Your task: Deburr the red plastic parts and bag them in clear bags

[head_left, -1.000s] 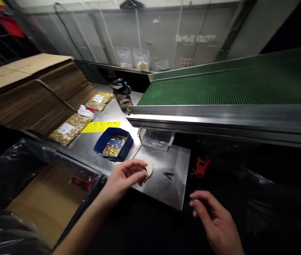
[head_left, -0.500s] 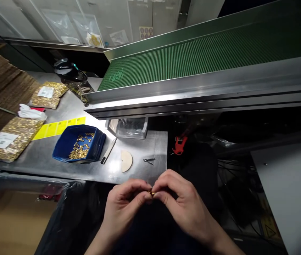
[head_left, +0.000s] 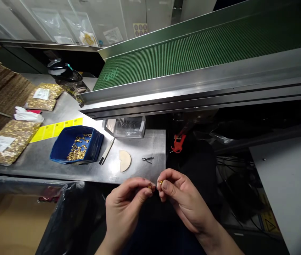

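In front of the table's edge, my left hand (head_left: 127,203) pinches a small brass-coloured piece (head_left: 149,187) between thumb and forefinger. My right hand (head_left: 184,198) is closed on another small brass-coloured piece (head_left: 161,182), held at its fingertips just to the right. A narrow gap parts the two hands, and the exact shape of both pieces is too small to make out. Beyond them on the metal table lie nail clippers (head_left: 147,159) and a pale half-round disc (head_left: 125,161). A blue bin (head_left: 97,147) holds many loose brass-coloured pieces (head_left: 77,152).
A green ribbed conveyor (head_left: 166,58) with a metal side rail crosses above the table. Bags of brass pieces (head_left: 14,145), a yellow label strip (head_left: 57,130), a bottle (head_left: 67,79), a clear bin (head_left: 129,127) and a knife (head_left: 107,151) lie around. A red tool (head_left: 178,143) hangs right.
My hands, which met at the fingertips, have come apart slightly, each with a small brass-coloured piece. My right hand has turned and risen a little. The view has shifted slightly.
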Tool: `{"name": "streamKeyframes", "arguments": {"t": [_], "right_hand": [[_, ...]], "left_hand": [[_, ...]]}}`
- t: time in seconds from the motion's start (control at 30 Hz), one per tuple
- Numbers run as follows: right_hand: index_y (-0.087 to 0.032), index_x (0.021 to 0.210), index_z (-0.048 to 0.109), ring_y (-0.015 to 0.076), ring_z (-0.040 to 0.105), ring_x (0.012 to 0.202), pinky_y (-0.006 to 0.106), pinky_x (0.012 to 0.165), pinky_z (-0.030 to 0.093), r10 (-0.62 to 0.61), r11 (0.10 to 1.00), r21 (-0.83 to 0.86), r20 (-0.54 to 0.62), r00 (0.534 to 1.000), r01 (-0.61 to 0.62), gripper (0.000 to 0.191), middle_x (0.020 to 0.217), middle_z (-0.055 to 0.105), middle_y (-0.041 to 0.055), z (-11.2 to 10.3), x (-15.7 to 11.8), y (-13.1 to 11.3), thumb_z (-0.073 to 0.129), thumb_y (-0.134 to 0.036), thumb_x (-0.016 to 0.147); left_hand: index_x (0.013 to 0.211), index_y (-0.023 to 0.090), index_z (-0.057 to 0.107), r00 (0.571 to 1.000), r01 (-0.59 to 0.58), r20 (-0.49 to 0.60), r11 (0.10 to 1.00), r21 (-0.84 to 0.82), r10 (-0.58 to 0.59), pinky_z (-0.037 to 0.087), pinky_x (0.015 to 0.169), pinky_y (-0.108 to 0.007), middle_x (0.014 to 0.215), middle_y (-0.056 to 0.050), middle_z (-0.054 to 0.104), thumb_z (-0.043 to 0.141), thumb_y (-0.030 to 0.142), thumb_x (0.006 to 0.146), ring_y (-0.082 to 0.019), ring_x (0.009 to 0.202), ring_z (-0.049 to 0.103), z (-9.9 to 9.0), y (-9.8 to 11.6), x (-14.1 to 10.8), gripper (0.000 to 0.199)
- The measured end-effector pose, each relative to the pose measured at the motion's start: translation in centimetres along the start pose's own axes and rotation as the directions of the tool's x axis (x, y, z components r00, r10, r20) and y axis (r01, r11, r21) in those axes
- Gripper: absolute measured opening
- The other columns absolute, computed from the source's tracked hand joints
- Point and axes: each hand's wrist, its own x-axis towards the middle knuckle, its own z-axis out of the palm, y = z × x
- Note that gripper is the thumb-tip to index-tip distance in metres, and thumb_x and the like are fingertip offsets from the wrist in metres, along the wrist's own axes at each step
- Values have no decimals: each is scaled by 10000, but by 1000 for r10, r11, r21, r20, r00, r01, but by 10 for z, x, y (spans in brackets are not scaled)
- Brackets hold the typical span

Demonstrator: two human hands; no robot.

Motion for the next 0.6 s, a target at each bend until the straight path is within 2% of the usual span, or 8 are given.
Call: {"name": "streamKeyframes", "arguments": {"t": [0.07, 0.13, 0.23, 0.33, 0.5, 0.6], "right_hand": [[-177, 905, 759, 68, 582, 664, 181, 650, 473, 1, 1000, 14, -8, 1000, -1, 255, 771, 688, -14, 1, -1, 4, 880, -379, 807], [-173, 895, 765, 64, 559, 651, 184, 642, 460, 13, 999, 38, -4, 1000, -13, 255, 759, 677, -17, 3, -2, 8, 881, -382, 806], [-167, 883, 767, 67, 556, 649, 191, 645, 450, 17, 997, 78, 2, 1000, -17, 235, 755, 688, -13, 7, -4, 13, 878, -362, 814], [-160, 882, 761, 75, 572, 653, 198, 659, 451, 22, 993, 117, 6, 1000, -22, 215, 765, 732, 9, 11, -6, 15, 872, -335, 826], [-151, 883, 761, 78, 586, 674, 195, 671, 448, 16, 992, 127, 12, 1000, -18, 221, 772, 737, 19, 13, -11, 15, 852, -350, 849], [-146, 877, 768, 79, 577, 680, 194, 675, 443, -3, 998, 58, 2, 1000, 3, 248, 751, 720, 14, 10, -11, 13, 850, -378, 846]], "left_hand": [[937, 238, 775, 991, -132, 24, 990, 47, 131, 616, 728, -207, 862, 2, 776, 772, 92, 861, -152, 795, 752, 1, -2, -2, 165], [948, 227, 773, 961, -275, 41, 956, 106, 272, 592, 711, -204, 875, 3, 738, 780, 59, 845, -138, 812, 714, 2, -5, -4, 197], [1021, 196, 775, 899, -431, 20, 875, 220, 437, 551, 637, -201, 895, -2, 679, 768, -17, 825, -114, 784, 660, 4, -11, -6, 290], [1063, 157, 778, 818, -548, 10, 774, 318, 575, 543, 619, -218, 901, -11, 667, 752, -91, 800, -113, 783, 646, 5, -16, -8, 362], [1081, 122, 775, 701, -680, 50, 646, 348, 711, 558, 625, -252, 920, -27, 691, 757, -164, 735, -130, 794, 653, 5, -23, -5, 449], [1073, 118, 776, 681, -709, 127, 606, 361, 721, 565, 650, -262, 923, -34, 690, 761, -167, 730, -135, 810, 655, 2, -25, -1, 446]]}}
